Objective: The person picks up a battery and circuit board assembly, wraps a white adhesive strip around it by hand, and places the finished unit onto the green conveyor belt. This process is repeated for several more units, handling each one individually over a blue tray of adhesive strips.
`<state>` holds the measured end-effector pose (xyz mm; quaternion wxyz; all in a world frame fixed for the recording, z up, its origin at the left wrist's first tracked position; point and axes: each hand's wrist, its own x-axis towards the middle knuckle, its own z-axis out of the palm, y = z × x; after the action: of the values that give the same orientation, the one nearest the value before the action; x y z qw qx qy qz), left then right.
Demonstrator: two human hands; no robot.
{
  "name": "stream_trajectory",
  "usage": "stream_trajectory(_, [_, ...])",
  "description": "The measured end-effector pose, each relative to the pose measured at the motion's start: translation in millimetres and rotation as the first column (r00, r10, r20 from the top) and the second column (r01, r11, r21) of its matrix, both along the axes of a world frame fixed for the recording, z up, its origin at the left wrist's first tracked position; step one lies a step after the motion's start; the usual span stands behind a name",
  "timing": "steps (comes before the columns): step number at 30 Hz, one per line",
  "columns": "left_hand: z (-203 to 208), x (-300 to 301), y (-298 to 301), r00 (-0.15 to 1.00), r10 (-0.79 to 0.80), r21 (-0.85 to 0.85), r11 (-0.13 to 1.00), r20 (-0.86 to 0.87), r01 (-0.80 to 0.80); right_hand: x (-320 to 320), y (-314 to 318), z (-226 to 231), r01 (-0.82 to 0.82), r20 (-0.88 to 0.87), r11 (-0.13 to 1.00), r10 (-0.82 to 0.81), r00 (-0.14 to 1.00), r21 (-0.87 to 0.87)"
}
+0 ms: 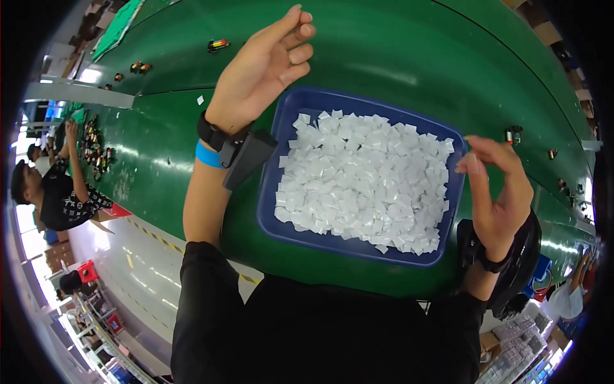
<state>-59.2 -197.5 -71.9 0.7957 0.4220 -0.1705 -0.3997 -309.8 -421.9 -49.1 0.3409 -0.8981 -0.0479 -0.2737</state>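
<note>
Head camera: wide fisheye on the wearer's head, left one of a side-by-side pair, looking from the near side of the blue plastic tray (332,246)
Facing: steeply down and forward, the tray close and slightly right of mid-view
Black shirt (326,326): wearer's own, very near the lens, on the tray's near side
Green worktable (396,38): seen from above, stretching beyond the tray and to both its sides, its seams bowed by the lens
Factory floor (137,275): farther off, left of the tray and nearer the wearer
</note>
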Motion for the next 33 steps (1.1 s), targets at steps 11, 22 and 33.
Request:
stream_trajectory(11, [-22.4,26.8,1.1,0.88,-0.182,-0.271,0.961,-0.439,0.063,7.9,2.1,-2.0,-0.024,0.005,0.993,0.025,1.0,-0.118])
stream_trajectory(22, [-27.1,33.7,10.3,0.822,-0.158,-0.304,0.952,-0.547,-0.019,5.5,-6.7,-11.3,-0.022,-0.055,0.995,0.027,0.998,0.1])
stream_trajectory(33, [-30.5,44.4,11.0,0.879,-0.167,-0.273,0.961,-0.446,0.044,26.8,-50.5,-35.9,0.121,-0.131,0.695,-0.039,0.991,0.709])
